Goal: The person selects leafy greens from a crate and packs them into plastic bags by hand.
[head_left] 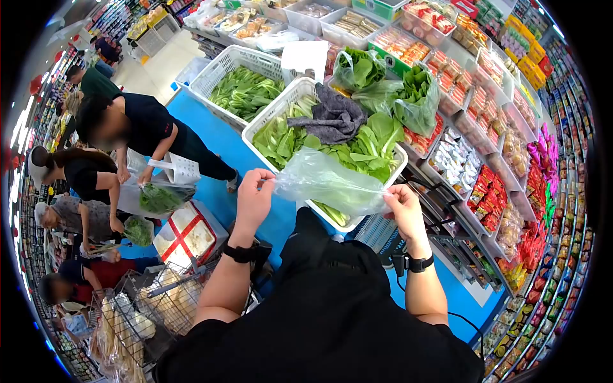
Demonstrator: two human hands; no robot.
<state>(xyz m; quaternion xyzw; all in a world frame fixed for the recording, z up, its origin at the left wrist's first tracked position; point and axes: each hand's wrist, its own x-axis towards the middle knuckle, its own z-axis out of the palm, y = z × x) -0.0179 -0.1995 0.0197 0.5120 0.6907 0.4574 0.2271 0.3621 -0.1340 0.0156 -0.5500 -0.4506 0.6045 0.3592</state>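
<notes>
Bag (329, 182), 1, above greens (378, 142); left hand (254, 196), right hand (407, 209) pinching opposite ends. Step: likely opening; next seemingly needs mouth parted.

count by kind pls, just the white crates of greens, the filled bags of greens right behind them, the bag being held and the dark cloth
White crates of greens, far and near: 2
Filled bags of greens: 2
Held clear bag: 1
Dark cloth: 1
Total: 6
</notes>
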